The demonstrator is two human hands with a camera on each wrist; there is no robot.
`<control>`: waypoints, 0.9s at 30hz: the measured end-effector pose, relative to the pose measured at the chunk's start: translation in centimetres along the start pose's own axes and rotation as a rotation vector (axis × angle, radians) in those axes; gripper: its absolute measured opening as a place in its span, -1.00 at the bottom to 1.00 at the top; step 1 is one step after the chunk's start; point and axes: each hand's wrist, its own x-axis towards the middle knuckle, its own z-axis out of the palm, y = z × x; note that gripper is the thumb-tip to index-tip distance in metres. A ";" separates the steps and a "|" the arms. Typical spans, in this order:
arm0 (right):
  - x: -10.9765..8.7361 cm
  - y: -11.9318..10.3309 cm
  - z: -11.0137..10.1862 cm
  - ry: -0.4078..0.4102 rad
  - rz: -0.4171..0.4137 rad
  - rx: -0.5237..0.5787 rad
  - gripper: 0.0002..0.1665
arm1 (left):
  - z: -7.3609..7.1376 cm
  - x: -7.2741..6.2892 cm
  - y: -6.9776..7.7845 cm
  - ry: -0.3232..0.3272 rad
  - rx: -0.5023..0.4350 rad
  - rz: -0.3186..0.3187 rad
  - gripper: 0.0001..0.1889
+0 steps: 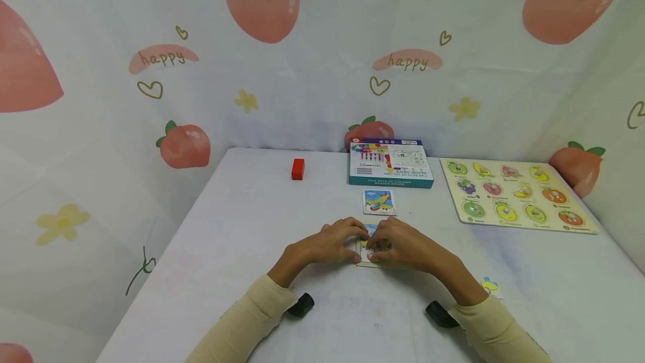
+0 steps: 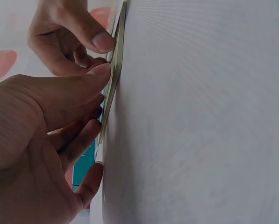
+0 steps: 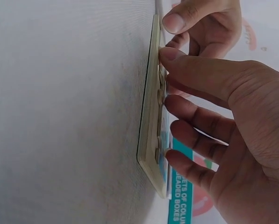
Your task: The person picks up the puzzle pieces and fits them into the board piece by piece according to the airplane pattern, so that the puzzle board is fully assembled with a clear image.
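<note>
A small jigsaw puzzle (image 1: 366,255) in a pale tray lies on the table before me, its picture largely covered by my fingers. My left hand (image 1: 335,242) holds the puzzle at its left side, thumb by the near corner. From the other side my right hand (image 1: 403,244) pinches at a puzzle piece, its thumb and fingertips on the picture. In the right wrist view, loose-edged pieces (image 3: 160,95) sit within the tray's rim (image 3: 151,158). Just beyond lies a picture card with an airplane (image 1: 379,202). Part of a puzzle piece (image 1: 490,285) shows by my right forearm.
A teal-edged box (image 1: 391,164) lies at the back. To its right is a wooden fruit peg board (image 1: 519,195). A red block (image 1: 298,169) stands at the back left. Dark wrist-camera housings (image 1: 301,305) hang under both wrists. A printed cloth (image 1: 312,71) rises behind the table.
</note>
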 end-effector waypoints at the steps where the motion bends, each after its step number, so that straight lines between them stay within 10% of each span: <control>1: 0.0 0.0 0.0 0.000 0.001 -0.003 -0.78 | 0.0 0.0 0.0 0.001 -0.001 0.001 -0.51; 27: -2.9 1.1 -0.9 0.042 0.032 -0.027 -0.66 | 0.4 1.1 1.8 0.085 0.137 -0.080 -0.59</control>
